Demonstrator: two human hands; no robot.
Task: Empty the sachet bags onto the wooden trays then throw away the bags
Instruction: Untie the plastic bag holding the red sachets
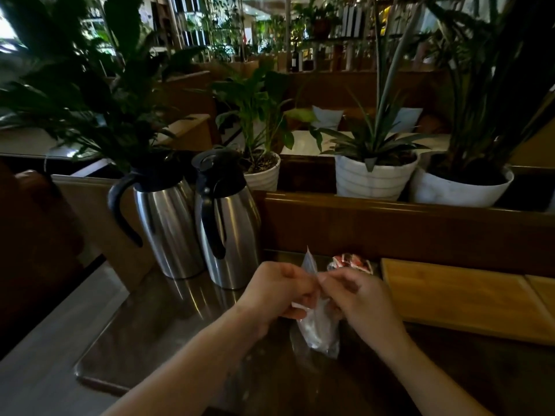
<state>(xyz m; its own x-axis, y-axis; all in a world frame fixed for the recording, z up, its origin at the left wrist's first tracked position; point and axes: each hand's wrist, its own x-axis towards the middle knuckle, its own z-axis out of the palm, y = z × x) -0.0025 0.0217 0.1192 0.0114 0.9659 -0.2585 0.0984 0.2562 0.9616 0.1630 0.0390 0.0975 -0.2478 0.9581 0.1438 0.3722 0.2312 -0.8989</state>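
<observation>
At lower centre of the frame, the left hand [277, 291] and right hand [357, 295] each pinched the top edge of a clear bag [316, 324], both grips closed on it, its base touching the dark table [180, 331]. The bag looked light, thin and crinkly, likely slippery; the top seam seemed the best hold for tearing. It held pale sachets. A second, red-printed bag [350, 261] lay behind, beside the tray [456, 295] at right.
</observation>
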